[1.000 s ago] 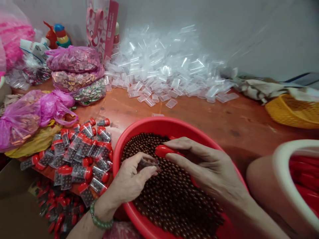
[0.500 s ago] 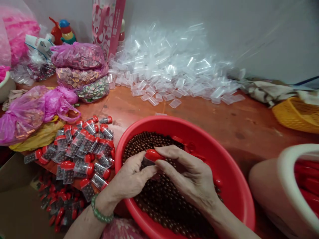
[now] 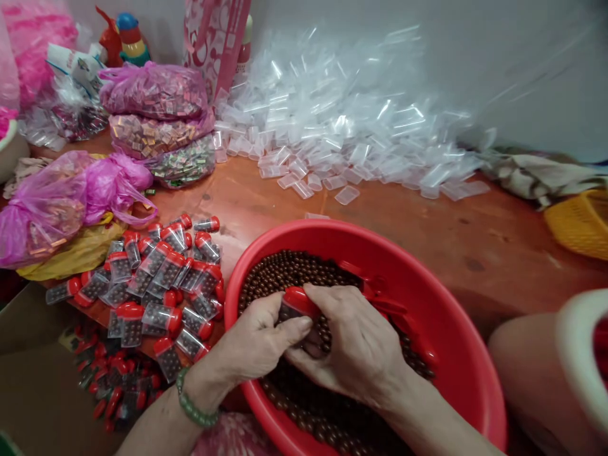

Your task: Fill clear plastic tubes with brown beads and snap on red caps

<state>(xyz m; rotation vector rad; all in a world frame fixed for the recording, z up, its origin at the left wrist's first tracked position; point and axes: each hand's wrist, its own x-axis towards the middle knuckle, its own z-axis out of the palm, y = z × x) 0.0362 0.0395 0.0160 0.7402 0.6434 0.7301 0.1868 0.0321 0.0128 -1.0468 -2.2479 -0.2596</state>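
Red rounded plastic cap and flat clear plastic container meet between the left hand and the right hand, above glossy brown round beads in the large red plastic basin. The cap is uppermost, just beyond the left thumb, and the step in hand looks to be seating it on the container. To do that well, the container is best held firmly and low enough that no fingertip gets caught at its mouth. The cap should line up evenly, and the push should go straight down over its middle rather than at one end, since a crooked push could leave a gap. Working over the basin seems wise, as any spilled beads would drop back in.

The left hand is clamped on the container, thumb in front, its other fingers largely hidden. The right hand is curved, its forefinger against the near end of the cap and its thumb well below, with beads showing through the gap; whether that thumb bears on the container, I cannot tell.

To the left of the left hand, filled clear containers with red caps lie heaped on the reddish-brown tabletop. Beyond both hands spreads a pile of clear plastic containers.
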